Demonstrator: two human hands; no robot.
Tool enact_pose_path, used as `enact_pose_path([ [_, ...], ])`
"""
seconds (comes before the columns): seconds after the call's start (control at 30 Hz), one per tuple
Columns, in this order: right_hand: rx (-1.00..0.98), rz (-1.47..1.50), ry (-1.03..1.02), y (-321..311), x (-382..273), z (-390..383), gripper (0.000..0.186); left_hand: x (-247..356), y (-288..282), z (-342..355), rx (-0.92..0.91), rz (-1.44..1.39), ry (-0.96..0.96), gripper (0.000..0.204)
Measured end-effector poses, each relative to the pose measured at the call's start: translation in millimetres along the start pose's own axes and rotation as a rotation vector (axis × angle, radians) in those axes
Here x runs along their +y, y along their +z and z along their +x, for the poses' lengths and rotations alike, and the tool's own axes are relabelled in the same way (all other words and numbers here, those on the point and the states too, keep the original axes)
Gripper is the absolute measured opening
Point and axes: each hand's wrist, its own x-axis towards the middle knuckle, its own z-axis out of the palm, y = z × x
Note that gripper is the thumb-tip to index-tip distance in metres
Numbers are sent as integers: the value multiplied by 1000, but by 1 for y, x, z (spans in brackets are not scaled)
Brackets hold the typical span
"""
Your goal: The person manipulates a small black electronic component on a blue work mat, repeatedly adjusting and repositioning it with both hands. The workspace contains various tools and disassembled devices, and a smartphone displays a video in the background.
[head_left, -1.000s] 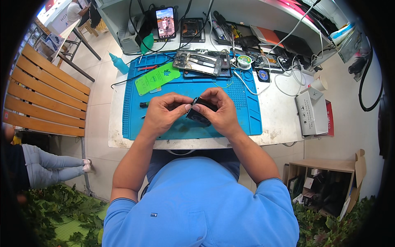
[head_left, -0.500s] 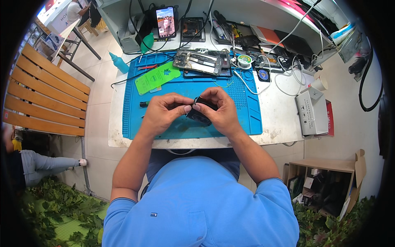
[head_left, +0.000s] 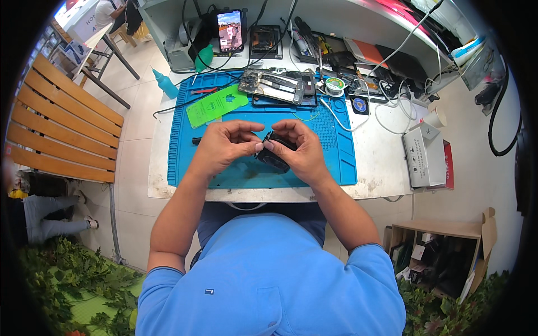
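Observation:
A small black device is held over the blue work mat between both hands. My left hand pinches its left edge with thumb and forefinger. My right hand wraps around its right side, fingers curled over the top. Most of the device is hidden by the fingers.
An opened phone lies at the mat's back edge beside a green card. A lit phone stands upright behind. Cables, a solder roll and a white box lie right. A wooden bench stands left, and another person's legs show below it.
The hands keep almost the same grip on the black device. At the left, the other person's legs have shifted.

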Motion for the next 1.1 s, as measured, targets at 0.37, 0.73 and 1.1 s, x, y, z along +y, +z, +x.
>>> enact_pose_path([
  [0.37,10,-2,-5,1,1,0,35,-8,2,5,-22,-26,63,40],
  [0.73,2,23,57,0,-1,1,40,1,-3,7,-45,-84,-58,39],
  [1.1,7,46,84,-1,-2,3,39,-2,-7,8,-101,-146,-54,50],
])
